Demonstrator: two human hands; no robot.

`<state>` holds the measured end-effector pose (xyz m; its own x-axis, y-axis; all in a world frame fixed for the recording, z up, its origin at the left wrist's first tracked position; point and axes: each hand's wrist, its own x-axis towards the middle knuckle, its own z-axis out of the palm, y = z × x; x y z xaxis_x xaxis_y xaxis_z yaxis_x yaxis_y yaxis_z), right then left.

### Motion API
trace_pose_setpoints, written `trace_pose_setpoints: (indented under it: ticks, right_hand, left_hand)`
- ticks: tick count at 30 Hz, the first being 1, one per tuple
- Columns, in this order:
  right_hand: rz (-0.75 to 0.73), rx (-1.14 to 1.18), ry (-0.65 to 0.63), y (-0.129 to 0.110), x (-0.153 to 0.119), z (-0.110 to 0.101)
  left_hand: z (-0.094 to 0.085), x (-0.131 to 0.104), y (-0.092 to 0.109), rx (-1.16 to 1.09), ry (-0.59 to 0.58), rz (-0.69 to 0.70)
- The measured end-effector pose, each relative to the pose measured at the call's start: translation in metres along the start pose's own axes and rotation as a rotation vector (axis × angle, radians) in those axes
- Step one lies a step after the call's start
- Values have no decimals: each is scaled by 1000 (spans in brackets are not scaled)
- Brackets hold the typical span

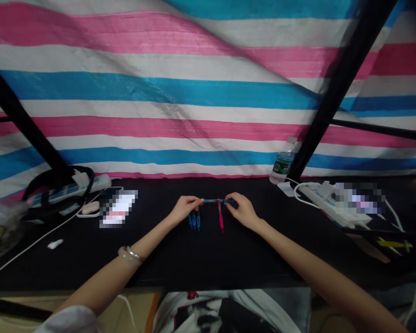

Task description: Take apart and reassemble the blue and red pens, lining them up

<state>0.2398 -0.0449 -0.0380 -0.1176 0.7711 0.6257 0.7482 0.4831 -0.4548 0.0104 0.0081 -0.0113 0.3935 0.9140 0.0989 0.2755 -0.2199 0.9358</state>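
Between my two hands a blue pen [213, 200] is stretched level, pointing left to right. My left hand [187, 206] pinches its left end, and my right hand [241, 209] grips the darker blue right end. Below my left hand several blue pens [194, 222] lie side by side on the black table [180, 263], their upper ends partly hidden by the fingers. A pink pen [221, 218] lies upright in view to the right of them, its top passing behind or under the held pen.
A water bottle [282, 164] stands at the back right near a power strip [333, 206] with white cables. To the left lie a phone [118, 209], a white earbud [55, 243], another power strip [100, 183] and black headphones [90, 178]. Striped sheeting [180, 88] hangs behind.
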Motion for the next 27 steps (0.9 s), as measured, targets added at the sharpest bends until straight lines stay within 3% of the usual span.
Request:
trace_pose_setpoints:
  ticks: [27]
  right_hand:
    - [-81, 94, -29, -8, 0, -5]
  left_hand:
    - [-5, 4, -7, -19, 39, 14]
